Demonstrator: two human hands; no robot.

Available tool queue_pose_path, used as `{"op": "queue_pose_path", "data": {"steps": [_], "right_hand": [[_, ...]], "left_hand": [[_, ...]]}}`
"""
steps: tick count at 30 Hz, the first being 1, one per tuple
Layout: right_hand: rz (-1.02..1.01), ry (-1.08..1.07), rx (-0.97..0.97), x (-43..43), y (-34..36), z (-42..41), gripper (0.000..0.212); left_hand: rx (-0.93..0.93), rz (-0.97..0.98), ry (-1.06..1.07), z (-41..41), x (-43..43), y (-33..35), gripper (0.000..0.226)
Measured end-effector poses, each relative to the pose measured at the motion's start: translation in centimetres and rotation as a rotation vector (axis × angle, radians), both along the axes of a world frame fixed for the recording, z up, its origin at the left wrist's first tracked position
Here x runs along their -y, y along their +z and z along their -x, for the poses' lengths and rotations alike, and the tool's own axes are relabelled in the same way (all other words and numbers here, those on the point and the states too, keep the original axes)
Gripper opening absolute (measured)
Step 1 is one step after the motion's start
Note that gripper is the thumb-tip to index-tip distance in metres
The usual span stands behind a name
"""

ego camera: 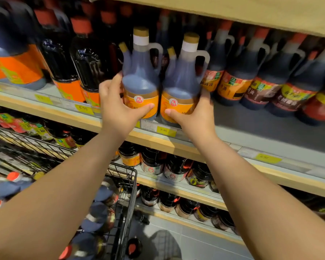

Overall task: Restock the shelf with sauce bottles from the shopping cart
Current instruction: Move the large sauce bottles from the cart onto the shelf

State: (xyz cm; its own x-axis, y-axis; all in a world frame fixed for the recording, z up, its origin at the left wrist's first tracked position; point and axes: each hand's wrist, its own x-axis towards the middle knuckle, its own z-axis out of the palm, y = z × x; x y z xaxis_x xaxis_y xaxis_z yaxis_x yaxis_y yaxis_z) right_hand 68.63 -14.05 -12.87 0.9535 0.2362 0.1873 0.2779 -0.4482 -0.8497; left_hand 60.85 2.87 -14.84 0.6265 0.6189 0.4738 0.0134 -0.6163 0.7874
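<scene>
Store aisle; a tiered shelving unit point(158, 141) fills most of the view. Shelf fronts are light wood-coloured, decks point(261, 124) are grey. A clear label rail point(296, 166) runs along the front edges with yellow price tags point(163, 130), print mostly blurred. Another wooden board point(233, 12) sits overhead at the top edge. Lower tiers point(204, 199) are dimmer. The floor point(204, 246) is pale grey tile, bottom centre, with a soft dark shadow point(165, 243) on it. Light is warm, yellowish.
</scene>
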Motion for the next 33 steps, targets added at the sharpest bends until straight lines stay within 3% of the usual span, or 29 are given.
{"op": "queue_pose_path", "data": {"steps": [7, 16, 22, 26, 30, 33], "right_hand": [[0.208, 0.057, -0.133, 0.5, 0.6, -0.2, 0.076], [0.308, 0.092, -0.116, -4.5, 1.0, -1.7, 0.072], [0.370, 0.299, -0.161, -3.0, 1.0, -0.8, 0.066], [0.454, 0.372, -0.163, -2.4, 0.4, 0.1, 0.078], [0.415, 0.377, -0.203, -3.7, 0.6, -0.6, 0.081], [0.430, 0.383, -0.211, -4.7, 0.4, -1.3, 0.097]], "left_hand": [[0.004, -0.071, 0.049, 0.4, -0.8, -0.2, 0.096], [0.055, -0.213, 0.100, 1.6, -1.8, -0.8, 0.091], [0.058, -0.212, 0.118, 1.7, -1.6, -1.6, 0.088], [0.073, -0.184, 0.119, 1.7, -1.1, -2.4, 0.088], [0.067, -0.128, 0.096, 1.7, -0.5, -3.1, 0.095], [0.086, -0.141, 0.118, 1.6, -0.4, -3.2, 0.089]]}}
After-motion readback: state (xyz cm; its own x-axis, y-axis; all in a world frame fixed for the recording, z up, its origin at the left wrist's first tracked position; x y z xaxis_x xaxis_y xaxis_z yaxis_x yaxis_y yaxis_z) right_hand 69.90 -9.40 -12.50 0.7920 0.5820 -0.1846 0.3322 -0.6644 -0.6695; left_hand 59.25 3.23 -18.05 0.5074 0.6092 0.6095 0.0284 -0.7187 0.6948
